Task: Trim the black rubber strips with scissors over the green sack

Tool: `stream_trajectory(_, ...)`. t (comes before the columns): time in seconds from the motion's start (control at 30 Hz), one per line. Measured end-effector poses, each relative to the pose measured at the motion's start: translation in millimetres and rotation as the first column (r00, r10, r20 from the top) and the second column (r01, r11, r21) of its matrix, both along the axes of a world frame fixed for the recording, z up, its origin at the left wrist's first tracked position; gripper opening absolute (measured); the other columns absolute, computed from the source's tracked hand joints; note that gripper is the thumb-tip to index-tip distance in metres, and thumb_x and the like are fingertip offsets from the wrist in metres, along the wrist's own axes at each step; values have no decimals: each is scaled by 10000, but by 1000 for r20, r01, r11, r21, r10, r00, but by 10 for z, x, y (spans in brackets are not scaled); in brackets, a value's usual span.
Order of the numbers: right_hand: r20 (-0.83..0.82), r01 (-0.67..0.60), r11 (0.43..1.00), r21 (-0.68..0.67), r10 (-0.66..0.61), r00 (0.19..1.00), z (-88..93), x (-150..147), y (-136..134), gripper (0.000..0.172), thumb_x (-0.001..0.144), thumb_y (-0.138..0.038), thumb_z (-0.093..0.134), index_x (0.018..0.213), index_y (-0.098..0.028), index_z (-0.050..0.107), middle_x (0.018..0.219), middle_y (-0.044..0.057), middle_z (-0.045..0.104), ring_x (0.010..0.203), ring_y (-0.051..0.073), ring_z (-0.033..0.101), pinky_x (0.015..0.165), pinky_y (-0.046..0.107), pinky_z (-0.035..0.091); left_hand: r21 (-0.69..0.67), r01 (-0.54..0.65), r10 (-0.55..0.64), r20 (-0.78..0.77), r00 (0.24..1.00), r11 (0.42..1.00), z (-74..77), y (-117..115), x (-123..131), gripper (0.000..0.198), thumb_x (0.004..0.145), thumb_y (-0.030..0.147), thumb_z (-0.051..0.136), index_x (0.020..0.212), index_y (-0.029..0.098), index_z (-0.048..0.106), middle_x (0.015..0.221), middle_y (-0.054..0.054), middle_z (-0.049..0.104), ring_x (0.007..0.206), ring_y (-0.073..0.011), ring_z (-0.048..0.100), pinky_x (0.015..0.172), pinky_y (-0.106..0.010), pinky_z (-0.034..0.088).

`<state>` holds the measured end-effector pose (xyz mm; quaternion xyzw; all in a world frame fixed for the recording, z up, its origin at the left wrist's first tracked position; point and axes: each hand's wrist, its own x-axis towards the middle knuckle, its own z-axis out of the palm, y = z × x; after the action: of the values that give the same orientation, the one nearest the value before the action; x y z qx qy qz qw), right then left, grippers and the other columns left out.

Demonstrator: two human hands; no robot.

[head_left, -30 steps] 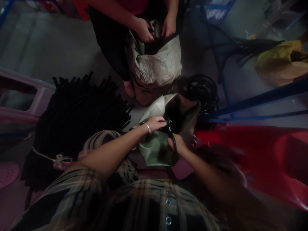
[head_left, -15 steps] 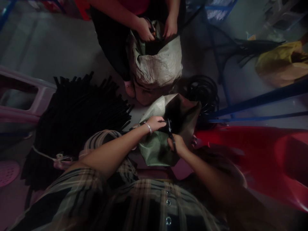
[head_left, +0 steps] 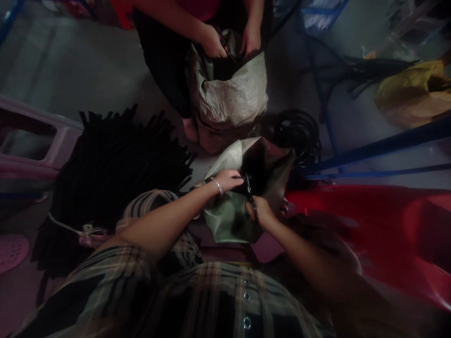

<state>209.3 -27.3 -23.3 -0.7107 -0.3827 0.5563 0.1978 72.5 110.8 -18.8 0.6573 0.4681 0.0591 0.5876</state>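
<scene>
Plaid cloth of the person's shirt point(head_left: 211, 300) is filling the bottom of the view. Both bare forearms are reaching out from it to a green woven sack point(head_left: 225, 223), which is standing open just in front of the knees.

The right hand point(head_left: 262, 212) is gripping black-handled scissors point(head_left: 251, 199), with the fingers wrapped around the loops and the blades pointing up over the sack's dark mouth. The left hand point(head_left: 229, 180), with a bracelet point(head_left: 217, 186) on its wrist, is curling shut right at the blade tips. Whether it is pinching a short black piece or the sack's rim is lost in the dim light.

Judging from this, the work in hand is snipping over the sack. Doing it well is calling for three things:
- the left fingertips sitting behind the blade line
- the cut being made above the open mouth, so that offcuts are dropping inside
- the rim being held wide

To the left, near the sack, a bundle of black strips point(head_left: 120, 164) is lying fanned out and tied with pale cord. A red plastic seat point(head_left: 369, 225) is crowding in just beside the sack on the right.

Beyond the sack, a black coil point(head_left: 299, 136) is resting on the grey floor point(head_left: 88, 70). Farther off, a co-worker's hands point(head_left: 213, 44) are working at the mouth of a paler sack point(head_left: 229, 94). A yellow bag point(head_left: 412, 89) is slumping at the far right behind blue frame bars point(head_left: 387, 141).
</scene>
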Motion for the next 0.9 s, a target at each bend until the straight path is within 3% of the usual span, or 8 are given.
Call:
stream_trajectory(0.13,60,-4,1000,-8,4,998,25,-7,15,69,643,-183,447,574,-179,446,444,-42,444,414,88,447,421,186,296,71,27,-26,-18,1000,997,17,2,6,210,693,345,586,735,152,654,572,19,574,537,-96,483,510,-201,345)
stream_trajectory(0.33,233,-128,991,38,116,966,33,10,73,65,697,-222,484,655,-172,491,610,-1,549,555,95,466,508,199,303,179,165,-155,-71,985,970,24,-71,46,184,705,305,570,733,155,671,601,23,590,581,-98,484,550,-197,346)
stream_trajectory(0.53,233,-111,994,13,104,967,32,12,77,88,686,-212,468,605,-176,464,542,-14,503,517,99,446,490,210,292,193,154,-139,-87,986,969,54,-83,49,190,711,304,570,746,149,676,612,15,599,588,-101,491,553,-198,350)
stream_trajectory(0.73,106,-9,1000,-20,11,994,47,2,66,86,663,-190,455,579,-183,439,461,-37,468,435,92,447,430,190,292,4,35,-35,-29,999,999,26,-58,35,169,672,295,614,740,147,657,574,21,584,525,-87,486,499,-191,356)
stream_trajectory(0.9,117,34,999,-38,-29,993,-44,25,89,40,658,-199,461,623,-179,466,490,-29,499,440,94,457,428,190,306,-239,-43,62,73,995,970,119,-4,32,160,661,238,640,783,136,617,511,41,520,418,-57,420,422,-184,304)
